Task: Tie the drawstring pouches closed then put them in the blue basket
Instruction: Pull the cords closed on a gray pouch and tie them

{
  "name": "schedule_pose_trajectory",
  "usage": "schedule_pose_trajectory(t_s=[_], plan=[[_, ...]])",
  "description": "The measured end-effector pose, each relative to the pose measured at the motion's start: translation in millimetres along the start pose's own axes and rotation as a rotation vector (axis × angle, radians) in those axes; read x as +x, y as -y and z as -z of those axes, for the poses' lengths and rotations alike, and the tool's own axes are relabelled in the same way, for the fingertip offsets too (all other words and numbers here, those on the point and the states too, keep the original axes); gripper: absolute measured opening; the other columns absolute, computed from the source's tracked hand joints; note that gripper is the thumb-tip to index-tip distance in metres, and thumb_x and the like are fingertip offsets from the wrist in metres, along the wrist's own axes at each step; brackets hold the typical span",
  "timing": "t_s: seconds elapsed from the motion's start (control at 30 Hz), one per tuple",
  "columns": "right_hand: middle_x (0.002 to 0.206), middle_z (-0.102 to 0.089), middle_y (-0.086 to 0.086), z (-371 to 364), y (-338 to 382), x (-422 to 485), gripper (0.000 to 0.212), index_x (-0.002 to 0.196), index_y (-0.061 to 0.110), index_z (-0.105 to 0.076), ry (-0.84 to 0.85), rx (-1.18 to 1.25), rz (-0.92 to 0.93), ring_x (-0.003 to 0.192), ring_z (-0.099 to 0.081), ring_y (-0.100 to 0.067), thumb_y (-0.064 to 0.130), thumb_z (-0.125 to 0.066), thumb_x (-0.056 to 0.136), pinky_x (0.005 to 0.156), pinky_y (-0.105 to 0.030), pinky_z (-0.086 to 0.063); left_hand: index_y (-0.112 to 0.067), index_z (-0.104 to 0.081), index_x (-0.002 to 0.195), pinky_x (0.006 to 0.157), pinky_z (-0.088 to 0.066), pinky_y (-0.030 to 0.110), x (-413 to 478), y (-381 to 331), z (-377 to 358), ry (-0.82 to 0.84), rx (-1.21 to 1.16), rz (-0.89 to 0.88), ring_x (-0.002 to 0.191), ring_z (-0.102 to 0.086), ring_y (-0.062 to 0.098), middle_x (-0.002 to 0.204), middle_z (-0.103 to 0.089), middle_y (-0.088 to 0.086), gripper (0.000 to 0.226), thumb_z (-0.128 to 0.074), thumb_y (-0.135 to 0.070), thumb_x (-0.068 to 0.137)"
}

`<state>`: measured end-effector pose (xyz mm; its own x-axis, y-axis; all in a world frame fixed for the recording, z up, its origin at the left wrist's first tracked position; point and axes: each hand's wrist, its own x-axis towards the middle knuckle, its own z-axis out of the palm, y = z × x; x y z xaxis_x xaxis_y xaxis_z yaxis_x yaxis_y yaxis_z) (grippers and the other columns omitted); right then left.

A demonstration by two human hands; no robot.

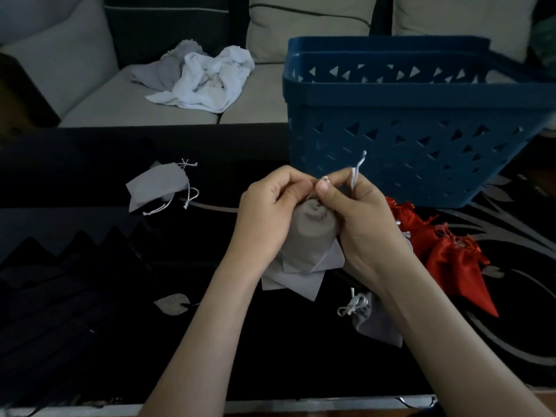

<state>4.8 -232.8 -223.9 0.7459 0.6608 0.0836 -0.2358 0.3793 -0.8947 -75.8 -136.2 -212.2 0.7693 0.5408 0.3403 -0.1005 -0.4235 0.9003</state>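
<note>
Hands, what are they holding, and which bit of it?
The left hand and right hand hold a grey pouch by its gathered top, pinching the white drawstring; one end sticks up from the right hand.

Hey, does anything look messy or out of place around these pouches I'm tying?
Nothing looks spilled or damaged. The one untidy thing is a crumpled heap of white and grey cloth on the sofa seat behind the table. A grey pouch also lies apart at the table's left, cords trailing.
</note>
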Motion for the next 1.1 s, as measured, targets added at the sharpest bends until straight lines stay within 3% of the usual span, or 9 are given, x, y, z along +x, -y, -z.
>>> schedule_pose_trajectory(t_s=[0.17, 0.33, 0.5, 0.63, 0.73, 0.87, 1.0, 1.1], plan=[[0.074, -0.063, -0.015, 3, 2, 0, 0.015, 0.078, 0.004, -0.053, -0.011, 0.142, -0.049, 0.071, -0.064, -0.023, 0.012, -0.064, 0.074, 0.072, -0.032, -0.055, -0.026, -0.072, 0.088, 0.082, -0.052, 0.023, -2, -7, 1, 0.158, -0.079, 0.100, 0.088, -0.067, 0.005, 0.089, -0.073, -0.005, 0.016, -0.062, -0.014, 0.090], [0.063, -0.057, -0.008, -7, 2, 2, 0.014, 0.072, 0.007, -0.051, -0.019, 0.173, -0.080, 0.057, -0.058, -0.016, 0.015, -0.063, 0.070, 0.057, -0.023, -0.052, -0.020, -0.073, 0.079, 0.083, -0.053, 0.037, -3, -4, -7, 0.079, 0.017, 0.196, 0.080, -0.068, 0.010, 0.078, -0.072, -0.003, 0.008, -0.068, -0.020, 0.084], [0.064, -0.059, -0.009, -9, 0, 2, 0.011, 0.071, 0.009, -0.057, -0.007, 0.071, -0.116, 0.058, -0.059, -0.016, 0.018, -0.063, 0.070, 0.058, -0.024, -0.052, -0.018, -0.075, 0.084, 0.084, -0.052, 0.038, -6, 0, -10, 0.105, 0.070, 0.191, 0.082, -0.068, 0.010, 0.080, -0.073, -0.002, 0.008, -0.068, -0.021, 0.085], [0.081, -0.059, -0.006, -3, 3, 4, 0.030, 0.100, 0.012, -0.056, -0.050, 0.127, -0.022, 0.065, -0.057, -0.013, 0.022, -0.066, 0.073, 0.066, -0.029, -0.049, -0.016, -0.073, 0.079, 0.079, -0.051, 0.032, -3, -2, -7, 0.009, -0.181, 0.262, 0.078, -0.067, 0.010, 0.079, -0.072, -0.003, 0.016, -0.062, -0.020, 0.091], [0.092, -0.061, -0.001, 3, 12, 2, 0.040, 0.114, 0.018, -0.049, -0.041, 0.141, 0.037, 0.052, -0.043, -0.009, 0.031, -0.066, 0.080, 0.053, -0.025, -0.036, -0.015, -0.067, 0.073, 0.076, -0.050, 0.029, 1, -4, -5, -0.080, -0.367, 0.345, 0.073, -0.063, 0.009, 0.076, -0.070, -0.002, 0.025, -0.055, -0.015, 0.095], [0.086, -0.067, -0.004, 11, 28, -6, 0.036, 0.117, 0.013, -0.054, 0.116, -0.259, 0.057, 0.048, -0.038, -0.013, 0.036, -0.048, 0.090, 0.043, -0.023, -0.027, -0.013, -0.064, 0.072, 0.067, -0.050, 0.023, 4, -2, 5, -0.102, -0.426, 0.310, 0.067, -0.062, 0.007, 0.070, -0.068, -0.003, 0.027, -0.051, -0.011, 0.096], [0.074, -0.066, 0.008, 14, 24, -6, 0.024, 0.116, 0.026, -0.063, 0.109, -0.765, 0.048, 0.060, -0.056, -0.014, 0.029, -0.051, 0.096, 0.059, -0.028, -0.044, -0.015, -0.066, 0.072, 0.066, -0.050, 0.019, 3, -7, 11, 0.010, -0.423, 0.243, 0.070, -0.063, 0.008, 0.072, -0.068, -0.003, 0.029, -0.051, -0.009, 0.096], [0.073, -0.065, 0.004, 15, 22, -5, 0.025, 0.099, 0.016, -0.069, 0.181, -0.876, 0.035, 0.064, -0.057, -0.014, 0.028, -0.047, 0.098, 0.065, -0.032, -0.045, -0.011, -0.065, 0.076, 0.068, -0.051, 0.019, 4, -7, 12, 0.055, -0.458, 0.213, 0.073, -0.065, 0.008, 0.074, -0.069, -0.002, 0.024, -0.051, -0.008, 0.095]])
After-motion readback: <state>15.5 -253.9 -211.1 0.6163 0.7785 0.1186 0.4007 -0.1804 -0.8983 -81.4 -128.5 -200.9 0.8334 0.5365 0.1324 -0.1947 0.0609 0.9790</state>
